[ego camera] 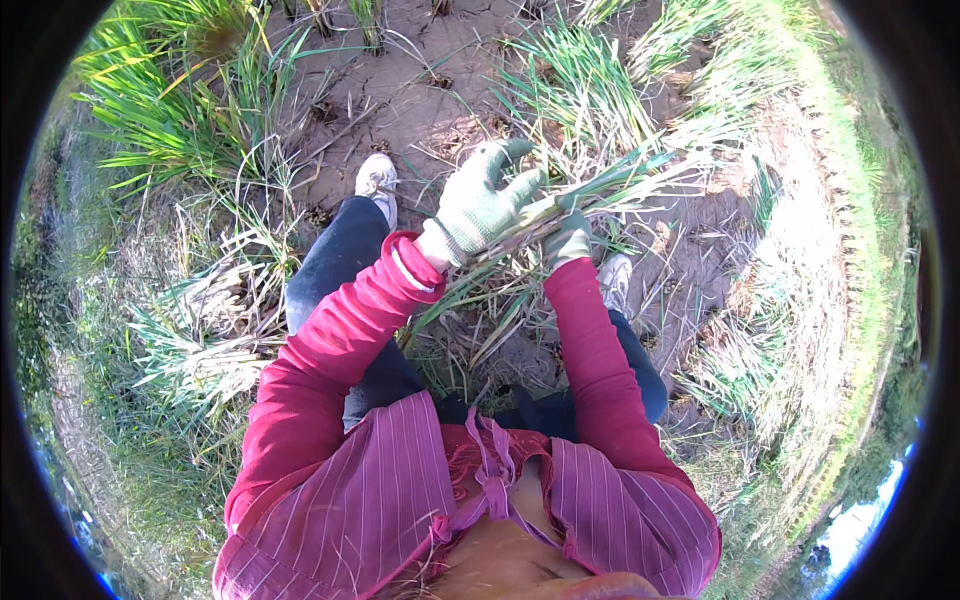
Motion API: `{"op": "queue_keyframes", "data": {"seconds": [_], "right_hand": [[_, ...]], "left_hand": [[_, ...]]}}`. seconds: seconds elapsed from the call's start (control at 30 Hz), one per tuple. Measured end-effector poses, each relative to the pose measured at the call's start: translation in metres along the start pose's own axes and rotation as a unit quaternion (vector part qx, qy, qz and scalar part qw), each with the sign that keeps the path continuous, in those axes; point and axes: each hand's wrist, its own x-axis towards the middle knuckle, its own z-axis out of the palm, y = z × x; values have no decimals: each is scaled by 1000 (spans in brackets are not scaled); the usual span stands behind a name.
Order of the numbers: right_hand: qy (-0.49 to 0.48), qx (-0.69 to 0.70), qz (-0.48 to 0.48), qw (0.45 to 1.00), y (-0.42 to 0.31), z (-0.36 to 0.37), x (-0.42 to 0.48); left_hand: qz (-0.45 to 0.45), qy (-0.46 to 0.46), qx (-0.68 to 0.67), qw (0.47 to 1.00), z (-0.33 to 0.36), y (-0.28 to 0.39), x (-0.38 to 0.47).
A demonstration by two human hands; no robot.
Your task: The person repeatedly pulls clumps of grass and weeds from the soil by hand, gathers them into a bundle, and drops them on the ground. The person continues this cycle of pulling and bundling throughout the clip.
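Both my hands wear pale green knitted gloves. My right hand (571, 236) is closed around a bundle of long cut stalks (600, 196), green and straw-coloured, which looks like rice straw. The bundle slants from the upper right down past the left wrist. My left hand (487, 195) is beside the bundle, its thumb and fingers spread with a gap between them. Whether its palm touches the stalks is hidden. Below the hands, loose green and dry leaves (499, 307) hang or lie between my legs.
Standing green rice-like plants (180, 112) grow at upper left. Cut stalks (577, 90) lie at upper right, with another heap (217, 322) on the left. My white shoes (376, 184) stand apart on bare brown soil (420, 97). Stubble tufts (367, 22) rise at the top.
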Motion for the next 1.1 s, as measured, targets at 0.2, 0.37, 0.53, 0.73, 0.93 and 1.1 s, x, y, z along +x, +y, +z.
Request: {"op": "queue_keyframes", "data": {"seconds": [0.2,0.37,0.53,0.73,0.93,1.1], "right_hand": [[-51,42,-24,998,-135,87,106],[86,19,-24,996,-86,107,137],[117,-84,51,988,21,-27,132],[175,-294,108,934,70,-171,108],[96,-649,96,748,105,-165,19],[104,-741,28,663,135,-134,-26]], "left_hand": [[-17,38,-42,998,-17,2,12],[-69,41,-141,987,-9,1,21],[-83,39,-119,989,-8,3,20],[-34,9,-183,982,8,1,19],[-87,-24,-210,974,25,2,21],[-81,-24,-231,969,30,-2,20]]}}
